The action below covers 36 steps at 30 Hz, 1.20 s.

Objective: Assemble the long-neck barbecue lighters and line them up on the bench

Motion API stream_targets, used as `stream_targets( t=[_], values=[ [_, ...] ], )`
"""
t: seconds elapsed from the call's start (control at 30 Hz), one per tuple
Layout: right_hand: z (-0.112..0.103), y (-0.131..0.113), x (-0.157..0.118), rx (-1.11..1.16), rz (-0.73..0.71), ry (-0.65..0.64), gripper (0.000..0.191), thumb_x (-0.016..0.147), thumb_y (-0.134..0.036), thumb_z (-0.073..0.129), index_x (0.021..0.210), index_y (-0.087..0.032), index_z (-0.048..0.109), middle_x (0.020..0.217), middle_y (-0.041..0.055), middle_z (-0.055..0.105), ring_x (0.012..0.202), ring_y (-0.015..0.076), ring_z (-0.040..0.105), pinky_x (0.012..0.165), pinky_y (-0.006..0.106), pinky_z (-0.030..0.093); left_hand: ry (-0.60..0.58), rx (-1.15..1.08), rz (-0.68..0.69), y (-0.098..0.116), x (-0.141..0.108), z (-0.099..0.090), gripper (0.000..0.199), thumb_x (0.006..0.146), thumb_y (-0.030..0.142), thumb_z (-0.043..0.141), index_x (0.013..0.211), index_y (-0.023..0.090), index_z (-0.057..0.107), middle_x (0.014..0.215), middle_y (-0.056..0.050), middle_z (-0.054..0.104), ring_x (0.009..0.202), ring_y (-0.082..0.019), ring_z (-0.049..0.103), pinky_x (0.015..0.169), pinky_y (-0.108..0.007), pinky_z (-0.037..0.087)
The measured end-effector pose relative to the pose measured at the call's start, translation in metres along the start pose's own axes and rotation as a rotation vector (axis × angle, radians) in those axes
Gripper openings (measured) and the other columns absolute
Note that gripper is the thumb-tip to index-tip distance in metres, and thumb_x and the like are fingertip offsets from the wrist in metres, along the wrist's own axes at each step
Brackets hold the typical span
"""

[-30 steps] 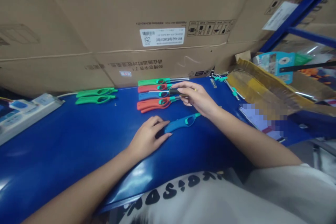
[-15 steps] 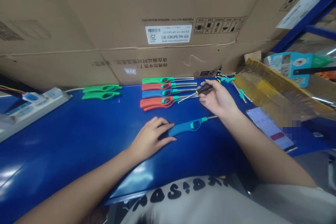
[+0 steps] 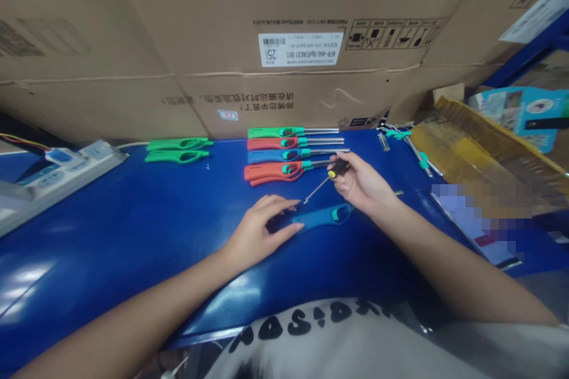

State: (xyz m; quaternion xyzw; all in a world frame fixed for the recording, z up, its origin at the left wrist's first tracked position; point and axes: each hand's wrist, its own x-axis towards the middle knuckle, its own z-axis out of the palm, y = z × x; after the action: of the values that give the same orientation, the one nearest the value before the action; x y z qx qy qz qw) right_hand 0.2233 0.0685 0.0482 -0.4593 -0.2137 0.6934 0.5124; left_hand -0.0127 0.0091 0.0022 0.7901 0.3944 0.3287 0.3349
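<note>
A blue stick lighter lies on the blue table, its metal tube partly hidden by my right wrist. My left hand is around its handle end, thumb against the near side and index finger stretched along the far side. My right hand is closed on a screwdriver with a black and yellow handle. Its thin shaft points down and left, the tip close above the lighter near my left index fingertip. A tiny light piece shows at that tip, too small to name.
Behind are several stacked lighters in green, red, blue and orange, and green handle shells. A power strip is at left; a phone, a taped carton and loose metal tubes are at right. A large cardboard box stands behind.
The screwdriver's tip has come down and nearer to me, toward the blue lighter and my left index finger. My left thumb has moved onto the lighter's near side. The view has shifted slightly.
</note>
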Motion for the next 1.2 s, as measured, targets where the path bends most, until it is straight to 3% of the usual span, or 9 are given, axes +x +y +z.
stream_targets(
  t=[0.13,0.27,0.37,0.7,0.9,1.1,1.2],
  values=[
    [0.003,0.010,-0.004,-0.013,-0.075,-0.036,0.022,0.070,-0.024,0.075,0.086,-0.017,0.061,0.062,-0.0032,0.066,0.043,0.0046,0.050,0.036,0.014,0.039,0.081,-0.244,-0.122,0.003,0.003,0.001,0.036,0.084,0.032,0.079,0.118,0.020,0.072,0.099,-0.005,0.071,0.087,-0.016,0.064,0.077,-0.027,0.052],
    [0.004,0.017,-0.007,-0.069,-0.220,-0.010,0.033,0.068,-0.028,0.081,0.090,-0.019,0.057,0.067,-0.0031,0.068,0.045,0.0058,0.051,0.038,0.016,0.041,0.093,-0.558,-0.160,0.005,0.003,0.002,0.028,0.081,0.028,0.081,0.107,0.019,0.076,0.101,-0.007,0.072,0.086,-0.015,0.065,0.076,-0.026,0.054],
    [0.004,0.020,-0.009,-0.095,-0.278,-0.006,0.034,0.068,-0.031,0.082,0.088,-0.021,0.056,0.068,-0.0034,0.069,0.045,0.0064,0.052,0.038,0.017,0.042,0.108,-0.665,-0.178,0.006,0.002,0.003,0.020,0.081,0.025,0.081,0.101,0.020,0.078,0.100,-0.007,0.073,0.086,-0.015,0.067,0.076,-0.026,0.056],
    [0.006,0.024,-0.012,-0.141,-0.311,-0.068,0.033,0.070,-0.034,0.081,0.087,-0.022,0.056,0.070,-0.0036,0.070,0.045,0.0073,0.053,0.038,0.018,0.043,0.136,-0.660,-0.241,0.015,0.005,0.000,0.005,0.084,0.022,0.078,0.084,0.018,0.081,0.086,-0.005,0.077,0.074,-0.012,0.069,0.072,-0.021,0.057],
    [0.003,0.013,-0.011,-0.127,-0.374,-0.075,0.037,0.069,-0.038,0.083,0.089,-0.023,0.055,0.072,-0.0052,0.069,0.045,0.0058,0.050,0.038,0.017,0.042,0.134,-0.603,-0.222,0.013,0.005,-0.001,0.006,0.085,0.023,0.078,0.084,0.019,0.081,0.085,-0.005,0.076,0.070,-0.011,0.067,0.068,-0.021,0.055],
    [0.004,0.001,-0.019,-0.278,-0.548,-0.164,0.039,0.077,-0.047,0.080,0.101,-0.025,0.058,0.074,-0.0047,0.068,0.042,0.0067,0.049,0.035,0.021,0.042,0.096,-0.541,-0.235,0.009,0.003,0.002,0.013,0.083,0.030,0.080,0.086,0.018,0.080,0.084,-0.006,0.074,0.072,-0.014,0.064,0.066,-0.025,0.051],
    [0.005,-0.003,-0.021,-0.323,-0.725,-0.123,0.041,0.081,-0.046,0.078,0.113,-0.032,0.056,0.075,-0.0058,0.067,0.041,0.0073,0.051,0.036,0.022,0.041,0.072,-0.508,-0.233,0.009,0.002,0.002,0.016,0.082,0.033,0.080,0.085,0.017,0.079,0.084,-0.006,0.073,0.071,-0.014,0.063,0.065,-0.026,0.050]
  ],
)
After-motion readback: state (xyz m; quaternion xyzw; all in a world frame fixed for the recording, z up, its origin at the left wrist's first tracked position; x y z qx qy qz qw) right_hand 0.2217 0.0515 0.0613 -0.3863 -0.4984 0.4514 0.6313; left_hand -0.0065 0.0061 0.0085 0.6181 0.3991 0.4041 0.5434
